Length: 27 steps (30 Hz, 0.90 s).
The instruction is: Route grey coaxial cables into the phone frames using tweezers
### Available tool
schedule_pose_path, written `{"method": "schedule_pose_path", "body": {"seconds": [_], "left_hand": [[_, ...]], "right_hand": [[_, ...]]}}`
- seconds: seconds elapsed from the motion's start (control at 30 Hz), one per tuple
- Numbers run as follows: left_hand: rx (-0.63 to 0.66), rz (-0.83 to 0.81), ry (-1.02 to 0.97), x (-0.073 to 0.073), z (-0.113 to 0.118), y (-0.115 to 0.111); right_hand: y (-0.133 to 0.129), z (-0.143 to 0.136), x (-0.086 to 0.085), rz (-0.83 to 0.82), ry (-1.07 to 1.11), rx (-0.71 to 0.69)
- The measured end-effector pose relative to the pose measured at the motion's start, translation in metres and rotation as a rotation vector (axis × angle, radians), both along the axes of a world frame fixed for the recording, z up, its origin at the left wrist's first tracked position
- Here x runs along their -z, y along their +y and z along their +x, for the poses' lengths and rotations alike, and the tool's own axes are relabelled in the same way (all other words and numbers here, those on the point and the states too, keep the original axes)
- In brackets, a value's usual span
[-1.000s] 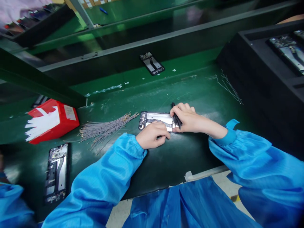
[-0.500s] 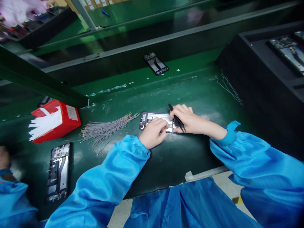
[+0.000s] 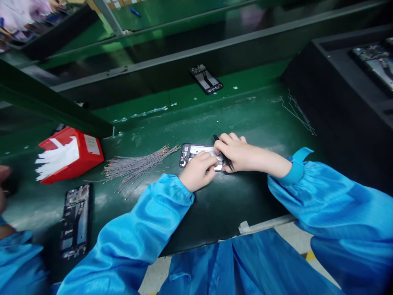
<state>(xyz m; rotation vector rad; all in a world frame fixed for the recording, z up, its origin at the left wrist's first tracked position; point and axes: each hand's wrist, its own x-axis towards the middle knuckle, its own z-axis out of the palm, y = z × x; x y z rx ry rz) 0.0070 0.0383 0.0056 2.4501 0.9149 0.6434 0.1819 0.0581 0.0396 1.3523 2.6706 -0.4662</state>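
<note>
And there's the phone frame [image 3: 196, 149], flat on the bench [image 3: 221, 205], long axis running left to right beneath both hands: right hand [image 3: 235, 151] gripping black tweezers [image 3: 227, 161] over its right end, left hand [image 3: 198, 170] curled across its near edge, pinching what, I can't tell.

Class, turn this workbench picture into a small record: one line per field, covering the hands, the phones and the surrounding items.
Left hand: over an opened phone, fingers curled; exact contact hidden
Right hand: holds black tweezers at that phone's right end
Left of phone: bundle of grey wires
Farther left: red bin with white strips; second phone nearer the wearer
Back: third phone
Right: loose wires, black box
Left edge: another person's blue sleeve
</note>
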Motion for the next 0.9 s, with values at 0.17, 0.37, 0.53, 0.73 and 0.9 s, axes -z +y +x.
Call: {"method": "schedule_pose_path", "body": {"seconds": [0.17, 0.37, 0.53, 0.73, 0.9], "left_hand": [[0.070, -0.034, -0.045, 0.000, -0.005, 0.001], [0.072, 0.009, -0.062, 0.000, -0.003, -0.001], [-0.004, 0.142, -0.085, -0.012, -0.023, 0.000], [-0.294, 0.185, 0.202, -0.012, -0.089, 0.010], [-0.403, 0.212, 0.317, 0.003, -0.107, 0.009]], "right_hand": [[-0.002, -0.003, 0.000, -0.037, 0.056, 0.061], [-0.003, 0.000, 0.005, -0.035, 0.121, 0.115], [-0.017, 0.018, 0.022, 0.034, 0.387, 0.146], [-0.021, 0.043, 0.032, 0.258, 0.274, 0.052], [0.043, 0.040, 0.033, 0.377, 0.280, 0.182]]}}
